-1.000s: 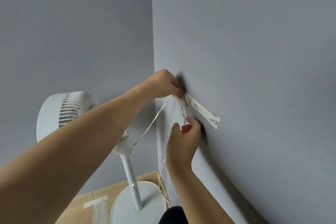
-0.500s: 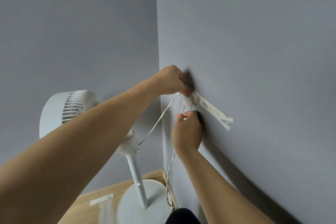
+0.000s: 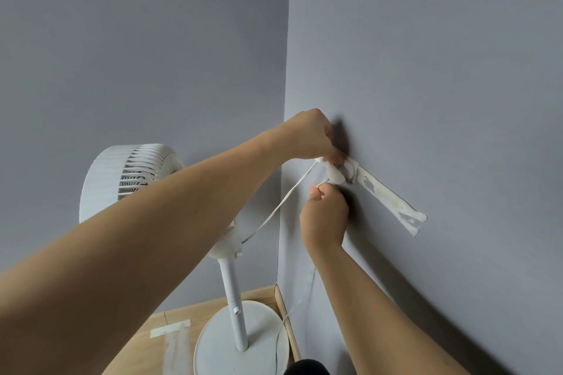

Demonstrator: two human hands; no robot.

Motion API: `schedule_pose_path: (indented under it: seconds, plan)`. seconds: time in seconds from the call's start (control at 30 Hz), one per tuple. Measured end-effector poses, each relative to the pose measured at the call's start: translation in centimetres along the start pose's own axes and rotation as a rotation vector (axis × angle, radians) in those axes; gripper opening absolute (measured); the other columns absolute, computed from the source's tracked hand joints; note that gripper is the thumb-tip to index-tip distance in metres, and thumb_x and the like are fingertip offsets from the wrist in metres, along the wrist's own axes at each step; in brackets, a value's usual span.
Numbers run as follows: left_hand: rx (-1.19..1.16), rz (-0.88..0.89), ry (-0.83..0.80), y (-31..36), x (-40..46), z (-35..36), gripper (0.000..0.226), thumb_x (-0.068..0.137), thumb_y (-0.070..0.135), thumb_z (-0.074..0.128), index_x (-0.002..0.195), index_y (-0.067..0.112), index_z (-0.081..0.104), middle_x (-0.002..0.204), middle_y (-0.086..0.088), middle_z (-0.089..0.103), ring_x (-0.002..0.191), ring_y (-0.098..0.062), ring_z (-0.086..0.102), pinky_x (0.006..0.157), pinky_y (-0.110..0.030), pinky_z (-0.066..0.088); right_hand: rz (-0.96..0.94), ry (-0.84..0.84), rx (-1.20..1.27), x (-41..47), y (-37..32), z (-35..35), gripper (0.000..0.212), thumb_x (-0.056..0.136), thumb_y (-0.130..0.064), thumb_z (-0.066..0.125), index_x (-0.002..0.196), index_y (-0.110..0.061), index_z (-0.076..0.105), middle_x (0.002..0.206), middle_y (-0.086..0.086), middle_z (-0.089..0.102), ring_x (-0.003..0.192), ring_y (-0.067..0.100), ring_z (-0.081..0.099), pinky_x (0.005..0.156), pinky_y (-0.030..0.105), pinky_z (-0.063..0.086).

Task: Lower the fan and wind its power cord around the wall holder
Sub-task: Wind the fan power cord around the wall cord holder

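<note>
A white pedestal fan (image 3: pixel 131 179) stands in the room's corner on its round base (image 3: pixel 240 341). Its white power cord (image 3: pixel 283 201) runs from the fan's neck up to a small white wall holder (image 3: pixel 342 173) on the right grey wall, fixed with a strip of white tape (image 3: pixel 393 202). My left hand (image 3: pixel 313 137) grips the cord against the holder from above. Just below the holder, my right hand (image 3: pixel 326 216) pinches another stretch of the cord. Loose cord hangs down along the wall to the floor.
Two grey walls meet in the corner (image 3: pixel 286 70) behind the fan. The wooden floor (image 3: pixel 182 313) carries a piece of white tape (image 3: pixel 170 329). A dark object (image 3: pixel 304 367) shows at the bottom edge.
My right hand has risen toward the holder with the cord, from lower on the wall. My left hand stays at the holder. The view has shifted slightly.
</note>
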State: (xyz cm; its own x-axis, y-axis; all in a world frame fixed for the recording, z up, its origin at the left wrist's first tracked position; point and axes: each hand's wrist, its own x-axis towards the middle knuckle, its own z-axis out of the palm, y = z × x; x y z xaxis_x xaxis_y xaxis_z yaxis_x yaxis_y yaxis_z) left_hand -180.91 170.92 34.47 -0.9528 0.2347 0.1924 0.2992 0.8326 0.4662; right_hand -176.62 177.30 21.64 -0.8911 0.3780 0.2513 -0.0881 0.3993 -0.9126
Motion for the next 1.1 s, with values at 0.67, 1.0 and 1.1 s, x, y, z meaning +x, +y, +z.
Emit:
schedule_pose_path:
  seconds: [0.67,1.0,1.1]
  plan:
    - [-0.013,-0.261,-0.269,-13.6,1.5,2.9,0.04,0.086,0.008,0.06,0.122,0.023,0.065,0.119,-0.001,0.065,0.104,-0.021,0.061,0.092,-0.035,0.053,0.238,0.296,0.79,3.0,-3.5,4.1,0.033,0.094,-0.001,0.042,0.084,-0.022,0.066,0.062,-0.01,0.06,0.053,0.007,0.055,0.056,0.023,0.047]
    - [-0.029,-0.292,-0.512,-14.1,2.2,5.7,0.03,0.095,0.033,0.055,0.123,0.032,0.064,0.122,0.009,0.063,0.103,-0.016,0.068,0.09,-0.035,0.053,0.376,0.287,1.108,3.6,-5.1,4.1,0.035,0.097,0.002,0.041,0.072,-0.018,0.055,0.07,-0.005,0.054,0.038,-0.002,0.056,0.059,0.024,0.049]
    - [-0.07,-0.31,-0.496,-14.1,2.1,6.5,0.031,0.096,0.037,0.052,0.121,0.027,0.066,0.118,0.01,0.065,0.104,-0.018,0.069,0.09,-0.036,0.052,0.393,0.282,1.149,3.8,-5.0,4.3,0.024,0.096,0.003,0.044,0.088,-0.009,0.062,0.073,-0.002,0.056,0.048,0.0,0.06,0.058,0.023,0.051]
